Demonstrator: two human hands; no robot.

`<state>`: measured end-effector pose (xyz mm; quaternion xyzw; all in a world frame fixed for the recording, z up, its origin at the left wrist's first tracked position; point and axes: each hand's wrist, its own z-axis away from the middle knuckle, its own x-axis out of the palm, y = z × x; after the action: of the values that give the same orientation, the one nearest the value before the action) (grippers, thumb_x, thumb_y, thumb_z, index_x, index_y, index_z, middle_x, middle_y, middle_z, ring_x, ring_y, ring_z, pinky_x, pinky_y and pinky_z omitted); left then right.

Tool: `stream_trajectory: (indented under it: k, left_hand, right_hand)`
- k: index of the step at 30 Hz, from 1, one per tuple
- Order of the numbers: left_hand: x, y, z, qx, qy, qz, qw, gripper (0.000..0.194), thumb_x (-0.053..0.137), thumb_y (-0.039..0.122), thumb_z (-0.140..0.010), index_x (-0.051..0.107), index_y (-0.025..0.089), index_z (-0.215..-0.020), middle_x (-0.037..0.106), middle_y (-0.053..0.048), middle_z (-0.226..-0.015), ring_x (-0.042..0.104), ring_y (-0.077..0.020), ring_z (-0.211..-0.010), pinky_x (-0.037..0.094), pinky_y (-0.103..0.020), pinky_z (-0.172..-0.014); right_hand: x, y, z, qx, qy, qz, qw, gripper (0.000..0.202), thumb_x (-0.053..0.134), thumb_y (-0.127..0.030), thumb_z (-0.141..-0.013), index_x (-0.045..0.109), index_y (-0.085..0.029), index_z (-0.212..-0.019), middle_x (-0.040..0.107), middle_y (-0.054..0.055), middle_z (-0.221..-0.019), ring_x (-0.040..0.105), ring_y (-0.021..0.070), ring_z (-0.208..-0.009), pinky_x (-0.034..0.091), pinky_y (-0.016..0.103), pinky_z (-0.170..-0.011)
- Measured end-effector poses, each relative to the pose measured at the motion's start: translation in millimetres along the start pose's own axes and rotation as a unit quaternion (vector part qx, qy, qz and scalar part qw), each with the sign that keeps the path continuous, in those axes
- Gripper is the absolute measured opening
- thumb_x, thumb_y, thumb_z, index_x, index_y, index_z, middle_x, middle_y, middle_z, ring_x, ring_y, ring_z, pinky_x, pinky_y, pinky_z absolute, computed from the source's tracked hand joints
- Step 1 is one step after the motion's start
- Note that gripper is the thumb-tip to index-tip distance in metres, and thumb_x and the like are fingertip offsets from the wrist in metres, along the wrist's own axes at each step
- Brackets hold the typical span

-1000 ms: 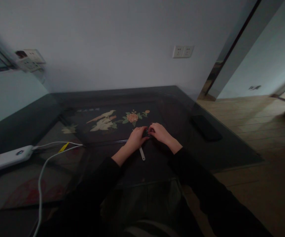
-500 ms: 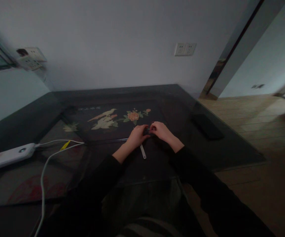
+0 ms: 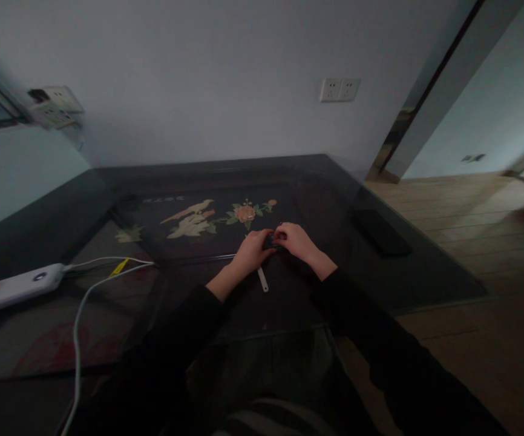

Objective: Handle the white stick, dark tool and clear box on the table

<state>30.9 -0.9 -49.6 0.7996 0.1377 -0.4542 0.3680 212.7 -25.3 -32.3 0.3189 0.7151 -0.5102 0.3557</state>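
A small dark object (image 3: 270,241), too dim to identify, is held between both hands above the dark table (image 3: 225,303). My left hand (image 3: 252,249) is closed on its left side, thumb and fingers bent round it. From the right, my right hand (image 3: 296,240) pinches the same object, its fingertips close to those of the left. A thin white strip (image 3: 262,280) with a hole at its near end lies on the table, partly hidden under my left hand.
On the left lie a white power strip (image 3: 21,289) and a white cable (image 3: 79,327) with a yellow tag (image 3: 120,267). A flat black object (image 3: 381,232) rests at the right. The wall (image 3: 198,79) rises behind the table, with sockets (image 3: 339,89).
The dark object shows slightly more between the fingertips. Both hands have stayed nearly in the same place, and the strip has not visibly moved.
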Motion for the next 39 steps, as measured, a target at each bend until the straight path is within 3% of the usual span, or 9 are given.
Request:
stream_trajectory:
  k: [19,23,30,39]
  left_hand:
    - [-3.7,4,1,0.0,-0.008,0.004,1.0,0.044,0.076,0.021,-0.083,0.063,0.013,-0.124,0.069,-0.016,-0.124,0.063,-0.0314,-0.119,0.051,-0.047,-0.104]
    - [-6.8,5,1,0.003,0.023,0.022,0.999,0.039,0.075,0.022,-0.084,0.064,0.019,-0.122,0.07,-0.011,-0.124,0.064,-0.0279,-0.119,0.052,-0.044,-0.104]
    - [-11.7,11,1,0.014,0.051,0.009,0.999,0.027,0.076,0.018,-0.084,0.069,0.022,-0.11,0.075,-0.006,-0.108,0.069,-0.0244,-0.106,0.055,-0.039,-0.095]
    - [-15.5,10,2,0.038,0.053,-0.021,0.998,0.016,0.077,0.02,-0.085,0.073,0.022,-0.1,0.077,-0.004,-0.096,0.07,-0.0209,-0.093,0.056,-0.033,-0.083]
  right_hand:
    - [2,7,-3,0.012,0.027,-0.026,0.999,0.006,0.075,-0.013,-0.082,0.074,-0.016,-0.077,0.064,0.003,-0.079,0.056,0.0159,-0.076,0.038,0.027,-0.071]
    - [-5,9,-4,0.018,0.044,-0.072,0.996,0.005,0.077,-0.013,-0.079,0.075,-0.016,-0.075,0.065,0.003,-0.075,0.057,0.0151,-0.073,0.039,0.027,-0.069]
    - [-18,13,-3,0.055,-0.024,-0.228,0.972,0.006,0.077,-0.021,-0.075,0.074,-0.015,-0.073,0.07,0.002,-0.069,0.062,0.0162,-0.068,0.044,0.028,-0.067]
    - [-21,12,-1,0.063,-0.045,-0.276,0.958,0.009,0.078,-0.025,-0.07,0.075,-0.017,-0.071,0.072,0.003,-0.069,0.064,0.0178,-0.071,0.047,0.031,-0.069]
